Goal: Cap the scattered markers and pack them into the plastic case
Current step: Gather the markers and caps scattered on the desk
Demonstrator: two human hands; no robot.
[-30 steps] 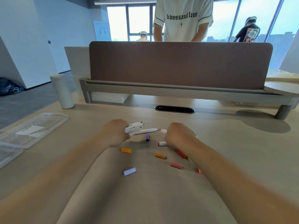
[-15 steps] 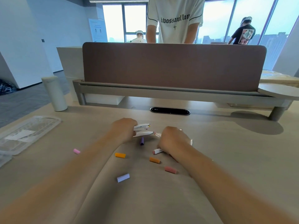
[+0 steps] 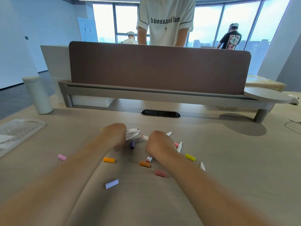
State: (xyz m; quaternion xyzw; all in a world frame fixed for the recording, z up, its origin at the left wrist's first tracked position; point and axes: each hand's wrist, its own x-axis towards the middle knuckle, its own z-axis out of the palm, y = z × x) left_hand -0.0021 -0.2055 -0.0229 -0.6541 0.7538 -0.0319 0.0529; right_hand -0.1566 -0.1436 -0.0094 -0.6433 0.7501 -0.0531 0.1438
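over at the left edge of the tabletop (image 3: 228,152) lies the clear plastic case (image 3: 19,132), well apart from the action. next comes a lone pink cap (image 3: 61,157), then the left hand (image 3: 114,134), fist closed round a bundle of markers (image 3: 132,133), white barrels fanning rightward. a purple cap (image 3: 132,144), an orange cap (image 3: 109,160) and a lavender cap (image 3: 111,183) dot the middle. the right hand (image 3: 158,142) sits knuckles-up over loose markers (image 3: 179,146); its fingers are hidden, so i cannot tell whether it grips one. a yellow cap (image 3: 190,157) lies just right of it. my call: gather with tips all one way, match caps by tip colour, press each home. as for writing, the wall poster (image 3: 87,29) is illegible, and the white shirt (image 3: 166,22) reads roughly "bvossaul lom".
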